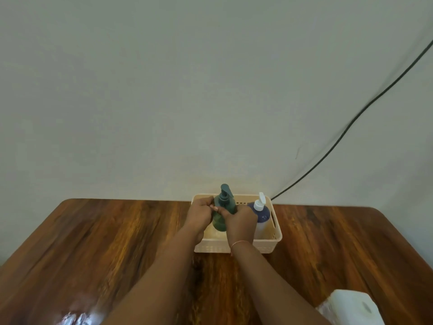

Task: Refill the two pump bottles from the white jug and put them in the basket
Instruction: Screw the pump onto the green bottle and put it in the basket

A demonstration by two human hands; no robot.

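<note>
Now, both hands are on the green pump bottle [225,204], right over the left half of the cream basket [278,233] at the far edge of the tabletop [93,242]. The left hand [199,214] has its fingers curled in at the bottle's shoulder, just under the pump. The right hand [239,221] wraps the body from the near side. That reads as a two-handed steadying grip, one hand guiding the top and the other carrying the weight.

The bottle leans a touch, pump head tipped to the right, with its base down inside the basket walls. Whether it is actually sitting on the basket floor I cannot tell, as the hands cover it.

Beside it on the right, the blue bottle with the white pump [260,213] stands upright in the basket, close to the right hand. So this looks like the second and last placement.

The white jug [351,308] sits at the near right corner, well apart from the basket and out of the way. A dark cable [351,120] runs down the wall [164,90] behind the basket.

What remains, I'd say, is settling the green bottle upright and letting go without knocking its neighbour.
</note>
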